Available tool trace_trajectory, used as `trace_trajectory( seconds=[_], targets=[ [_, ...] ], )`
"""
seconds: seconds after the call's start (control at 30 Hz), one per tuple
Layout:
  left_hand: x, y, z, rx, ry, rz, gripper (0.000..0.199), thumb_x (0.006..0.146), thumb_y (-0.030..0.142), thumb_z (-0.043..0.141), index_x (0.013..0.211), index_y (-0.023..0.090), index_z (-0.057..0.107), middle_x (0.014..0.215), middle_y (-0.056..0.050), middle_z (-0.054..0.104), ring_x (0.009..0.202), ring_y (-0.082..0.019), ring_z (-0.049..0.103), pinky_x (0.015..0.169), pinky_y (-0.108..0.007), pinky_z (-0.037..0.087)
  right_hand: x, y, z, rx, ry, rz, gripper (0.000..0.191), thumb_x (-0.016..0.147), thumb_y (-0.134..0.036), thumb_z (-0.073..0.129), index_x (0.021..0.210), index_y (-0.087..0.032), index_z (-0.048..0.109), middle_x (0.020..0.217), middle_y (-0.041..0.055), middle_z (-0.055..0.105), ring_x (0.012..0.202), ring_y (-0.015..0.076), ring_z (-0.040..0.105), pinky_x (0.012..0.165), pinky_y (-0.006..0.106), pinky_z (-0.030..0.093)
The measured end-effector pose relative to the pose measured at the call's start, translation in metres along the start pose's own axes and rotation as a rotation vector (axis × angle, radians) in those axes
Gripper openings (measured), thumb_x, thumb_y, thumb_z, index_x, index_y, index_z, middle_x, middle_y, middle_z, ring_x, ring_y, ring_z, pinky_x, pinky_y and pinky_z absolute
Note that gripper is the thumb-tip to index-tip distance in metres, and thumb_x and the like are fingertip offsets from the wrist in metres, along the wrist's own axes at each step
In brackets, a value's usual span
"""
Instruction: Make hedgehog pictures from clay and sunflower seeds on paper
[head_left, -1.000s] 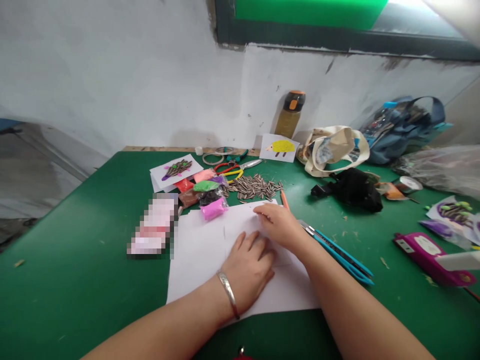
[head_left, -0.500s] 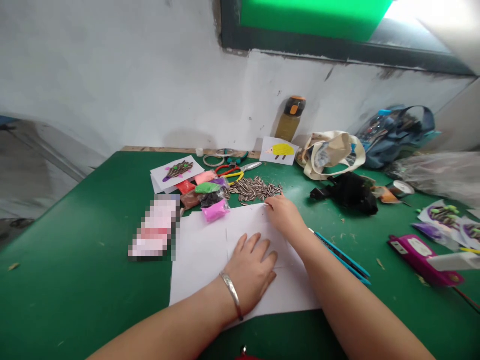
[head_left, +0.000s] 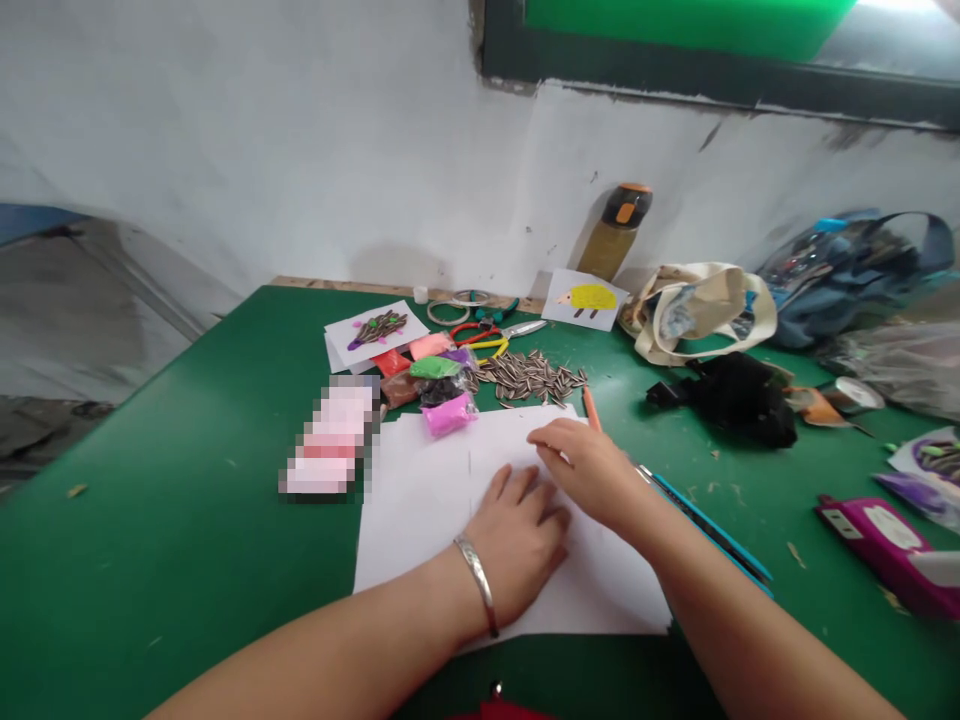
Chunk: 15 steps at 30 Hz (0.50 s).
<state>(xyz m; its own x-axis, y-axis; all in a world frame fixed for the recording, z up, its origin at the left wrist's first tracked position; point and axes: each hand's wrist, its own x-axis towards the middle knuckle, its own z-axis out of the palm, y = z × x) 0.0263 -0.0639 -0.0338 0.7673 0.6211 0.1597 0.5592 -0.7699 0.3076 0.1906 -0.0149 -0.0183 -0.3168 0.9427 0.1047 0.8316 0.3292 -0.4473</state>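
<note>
White sheets of paper (head_left: 409, 520) lie stacked on the green table in front of me, with a faint line or edge near their middle. My left hand (head_left: 517, 550), a silver bangle at its wrist, rests palm down on the paper, fingers spread. My right hand (head_left: 581, 465) is over the right part of the paper, fingers bent forward and a small gap beside the thumb; nothing shows in it. Just beyond it an orange stick (head_left: 592, 408) is partly visible. Striped sunflower seeds (head_left: 529, 378) lie in a pile past the paper's far edge.
Bagged coloured clay (head_left: 448, 412) touches the paper's far edge; a blurred-out phone-like object (head_left: 330, 440) is left. Scissors (head_left: 517, 330), a hedgehog drawing (head_left: 583, 300) and a bottle (head_left: 616, 232) stand behind. Blue pens (head_left: 712, 525), a cloth bag (head_left: 697, 315) and a magenta device (head_left: 889, 545) are right.
My right hand has drawn back from the paper's far edge towards me, uncovering the orange stick. My left hand stays flat on the paper. The view has turned slightly left.
</note>
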Motion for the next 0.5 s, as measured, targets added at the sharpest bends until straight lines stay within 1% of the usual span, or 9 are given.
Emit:
trace_trajectory(
  seconds=[0.07, 0.1, 0.13, 0.2, 0.23, 0.3, 0.37, 0.43, 0.5],
  targets=[
    [0.001, 0.001, 0.000, 0.001, 0.009, 0.002, 0.027, 0.092, 0.032, 0.047, 0.114, 0.019, 0.057, 0.130, -0.012, 0.049, 0.127, -0.030, 0.035, 0.106, -0.056, 0.027, -0.012, -0.002, 0.003, -0.013, 0.003, -0.058, 0.027, 0.087, -0.012, 0.044, 0.099, -0.019, 0.068, 0.099, 0.0079, 0.066, 0.094, 0.0205, 0.057, 0.085, 0.033, 0.044],
    [0.002, 0.001, 0.000, 0.001, 0.012, 0.001, 0.027, 0.093, 0.031, 0.047, 0.116, 0.019, 0.056, 0.132, -0.012, 0.048, 0.128, -0.030, 0.034, 0.106, -0.056, 0.027, -0.016, -0.001, 0.005, -0.031, 0.020, -0.065, 0.027, 0.089, -0.012, 0.043, 0.095, -0.018, 0.069, 0.097, 0.0085, 0.066, 0.093, 0.0208, 0.057, 0.086, 0.034, 0.044],
    [0.002, 0.001, -0.001, -0.001, 0.009, 0.000, 0.027, 0.093, 0.030, 0.047, 0.116, 0.020, 0.055, 0.133, -0.012, 0.048, 0.128, -0.029, 0.034, 0.107, -0.056, 0.027, -0.018, 0.001, 0.008, -0.050, 0.030, -0.077, 0.028, 0.089, -0.012, 0.042, 0.091, -0.018, 0.069, 0.096, 0.0091, 0.066, 0.092, 0.0210, 0.056, 0.086, 0.035, 0.044],
    [0.002, 0.002, -0.003, -0.009, -0.022, 0.000, 0.031, 0.091, 0.034, 0.050, 0.119, 0.021, 0.054, 0.134, -0.011, 0.047, 0.129, -0.029, 0.034, 0.108, -0.056, 0.026, -0.019, 0.006, 0.013, -0.068, 0.056, -0.095, 0.029, 0.090, -0.012, 0.042, 0.091, -0.017, 0.070, 0.098, 0.0103, 0.066, 0.093, 0.0217, 0.055, 0.087, 0.036, 0.044],
    [0.001, 0.002, -0.003, -0.013, -0.045, -0.002, 0.038, 0.089, 0.039, 0.052, 0.122, 0.021, 0.052, 0.135, -0.011, 0.046, 0.130, -0.030, 0.033, 0.108, -0.056, 0.024, -0.018, 0.009, 0.015, -0.069, 0.069, -0.105, 0.028, 0.090, -0.013, 0.042, 0.093, -0.016, 0.070, 0.100, 0.0106, 0.066, 0.095, 0.0222, 0.055, 0.088, 0.036, 0.043],
    [0.000, 0.002, -0.004, -0.019, -0.100, 0.000, 0.060, 0.083, 0.054, 0.056, 0.132, 0.021, 0.045, 0.140, -0.013, 0.041, 0.133, -0.034, 0.029, 0.109, -0.058, 0.020, -0.016, 0.014, 0.016, -0.072, 0.093, -0.127, 0.027, 0.090, -0.013, 0.043, 0.098, -0.016, 0.069, 0.106, 0.0108, 0.065, 0.099, 0.0233, 0.054, 0.090, 0.038, 0.043],
    [-0.003, 0.002, -0.005, -0.028, -0.156, 0.010, 0.083, 0.076, 0.068, 0.053, 0.140, 0.019, 0.034, 0.146, -0.017, 0.032, 0.136, -0.038, 0.022, 0.109, -0.061, 0.015, -0.015, 0.018, 0.014, -0.084, 0.097, -0.143, 0.027, 0.089, -0.013, 0.044, 0.102, -0.016, 0.067, 0.111, 0.0107, 0.064, 0.102, 0.0241, 0.053, 0.092, 0.039, 0.042],
    [-0.005, 0.004, -0.005, -0.039, -0.204, 0.020, 0.094, 0.073, 0.077, 0.047, 0.144, 0.020, 0.027, 0.151, -0.019, 0.024, 0.138, -0.041, 0.015, 0.107, -0.064, 0.012, -0.015, 0.020, 0.013, -0.097, 0.080, -0.155, 0.028, 0.088, -0.012, 0.044, 0.103, -0.016, 0.067, 0.113, 0.0107, 0.063, 0.104, 0.0244, 0.052, 0.093, 0.040, 0.042],
    [-0.006, 0.009, -0.005, -0.037, -0.233, 0.004, 0.097, 0.070, 0.080, 0.046, 0.145, 0.022, 0.026, 0.153, -0.019, 0.019, 0.139, -0.042, 0.012, 0.106, -0.066, 0.010, -0.015, 0.022, 0.012, -0.105, 0.062, -0.164, 0.028, 0.087, -0.011, 0.044, 0.103, -0.017, 0.067, 0.113, 0.0108, 0.063, 0.105, 0.0244, 0.052, 0.093, 0.040, 0.042]
  ],
)
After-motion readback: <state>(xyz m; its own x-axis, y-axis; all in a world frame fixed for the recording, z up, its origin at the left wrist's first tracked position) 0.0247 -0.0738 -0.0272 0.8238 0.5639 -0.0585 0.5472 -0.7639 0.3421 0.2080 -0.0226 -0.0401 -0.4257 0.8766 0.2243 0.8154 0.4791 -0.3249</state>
